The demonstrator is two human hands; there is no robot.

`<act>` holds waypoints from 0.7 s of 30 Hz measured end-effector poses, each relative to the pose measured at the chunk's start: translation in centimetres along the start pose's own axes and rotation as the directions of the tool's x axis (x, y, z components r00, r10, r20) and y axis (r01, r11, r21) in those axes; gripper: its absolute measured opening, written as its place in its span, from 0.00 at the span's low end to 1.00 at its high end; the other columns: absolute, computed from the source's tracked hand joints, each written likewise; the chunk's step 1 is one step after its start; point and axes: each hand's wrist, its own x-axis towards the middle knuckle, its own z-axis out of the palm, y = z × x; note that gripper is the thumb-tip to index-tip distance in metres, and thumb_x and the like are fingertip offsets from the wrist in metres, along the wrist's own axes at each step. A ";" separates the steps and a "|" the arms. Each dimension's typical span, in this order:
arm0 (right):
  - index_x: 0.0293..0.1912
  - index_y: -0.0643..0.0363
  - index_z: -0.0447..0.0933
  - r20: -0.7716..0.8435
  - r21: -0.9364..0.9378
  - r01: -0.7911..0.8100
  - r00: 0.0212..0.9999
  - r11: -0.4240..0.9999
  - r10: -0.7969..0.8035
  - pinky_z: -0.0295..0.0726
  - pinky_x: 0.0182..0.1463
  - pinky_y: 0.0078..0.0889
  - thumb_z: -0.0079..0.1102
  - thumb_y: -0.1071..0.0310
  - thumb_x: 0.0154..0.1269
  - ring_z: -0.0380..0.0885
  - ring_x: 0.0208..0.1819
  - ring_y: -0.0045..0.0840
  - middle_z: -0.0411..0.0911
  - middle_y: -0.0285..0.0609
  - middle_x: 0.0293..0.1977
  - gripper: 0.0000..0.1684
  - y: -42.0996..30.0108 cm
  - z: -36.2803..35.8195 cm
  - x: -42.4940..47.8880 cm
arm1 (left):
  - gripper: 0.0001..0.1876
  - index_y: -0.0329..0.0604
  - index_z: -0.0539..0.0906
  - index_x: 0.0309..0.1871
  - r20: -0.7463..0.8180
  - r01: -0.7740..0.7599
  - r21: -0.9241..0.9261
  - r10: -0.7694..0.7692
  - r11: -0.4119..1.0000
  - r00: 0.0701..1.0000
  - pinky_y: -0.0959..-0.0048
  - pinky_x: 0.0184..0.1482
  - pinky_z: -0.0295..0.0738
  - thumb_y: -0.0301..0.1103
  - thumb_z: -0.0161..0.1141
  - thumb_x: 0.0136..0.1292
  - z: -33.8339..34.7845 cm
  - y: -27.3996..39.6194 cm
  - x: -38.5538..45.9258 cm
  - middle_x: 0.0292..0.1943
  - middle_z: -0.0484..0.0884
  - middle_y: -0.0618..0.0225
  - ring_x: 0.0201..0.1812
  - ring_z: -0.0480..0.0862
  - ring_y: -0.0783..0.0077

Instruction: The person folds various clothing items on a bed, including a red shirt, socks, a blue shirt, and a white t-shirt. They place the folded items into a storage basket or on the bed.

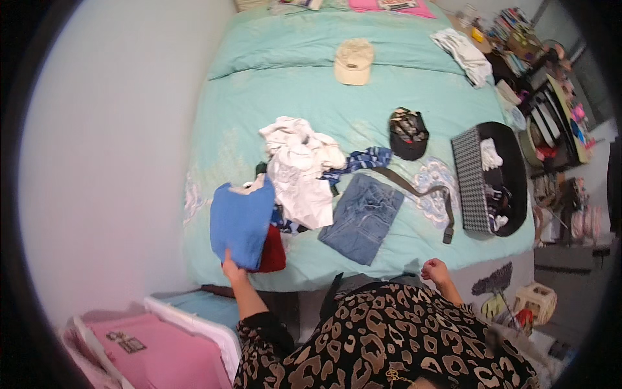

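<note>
My left hand [233,270] grips the lower edge of a folded blue garment [241,219] at the left side of the bed. Under that garment a dark red cloth [273,250] shows. Right of it lies a heap of crumpled white clothes [301,170], with a blue patterned cloth [364,160] partly beneath. Folded blue jeans [362,219] lie near the front edge of the bed. A dark strap with a buckle [427,192] curves across the cover beside them. My right hand [436,272] is near my body at the bed's front edge, fingers curled, holding nothing that I can see.
A patterned fabric bin [471,180] with small clothes stands at the bed's right. A black cap [409,133], a beige cap [354,61] and a white cloth [464,56] lie farther back. A white-framed pink panel [160,350] is at the lower left, and a wall borders the left.
</note>
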 end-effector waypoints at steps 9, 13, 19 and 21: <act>0.37 0.67 0.71 -0.110 -0.044 -0.067 0.992 0.997 0.062 0.75 0.24 0.25 0.52 0.72 0.56 0.76 0.23 0.25 0.76 0.45 0.26 0.09 0.0 -1.5 -2.0 | 0.16 0.28 0.72 0.48 0.153 -0.476 0.879 0.943 0.007 0.297 0.66 0.45 0.70 0.25 0.53 0.56 3.9 -1.0 -5.2 0.44 0.75 0.51 0.43 0.74 0.60; 0.36 0.67 0.73 -0.101 -0.199 -0.041 0.995 0.979 0.021 0.75 0.24 0.25 0.54 0.71 0.54 0.76 0.22 0.24 0.76 0.44 0.24 0.10 0.0 -1.2 -2.4 | 0.15 0.32 0.74 0.48 0.589 -0.803 0.592 0.641 0.072 0.492 0.67 0.45 0.71 0.21 0.52 0.55 13.0 -4.5 -11.7 0.41 0.76 0.56 0.40 0.75 0.60; 0.36 0.67 0.74 -0.102 -0.397 0.122 0.979 0.910 -0.176 0.76 0.28 0.28 0.56 0.68 0.52 0.77 0.22 0.25 0.77 0.45 0.24 0.13 1.0 -1.7 -2.4 | 0.17 0.34 0.78 0.42 0.718 -0.769 0.638 -0.336 -0.030 0.609 0.62 0.46 0.73 0.38 0.62 0.55 11.2 -19.8 -7.8 0.37 0.79 0.51 0.41 0.80 0.53; 0.36 0.67 0.74 -0.155 -0.313 0.112 0.974 0.943 -0.167 0.76 0.28 0.28 0.56 0.68 0.52 0.78 0.23 0.26 0.77 0.45 0.25 0.13 2.5 -3.1 -2.8 | 0.26 0.31 0.76 0.45 0.519 -0.611 0.738 -0.336 -0.287 0.786 0.58 0.46 0.73 0.42 0.66 0.49 8.5 -24.0 -6.9 0.41 0.79 0.48 0.42 0.79 0.47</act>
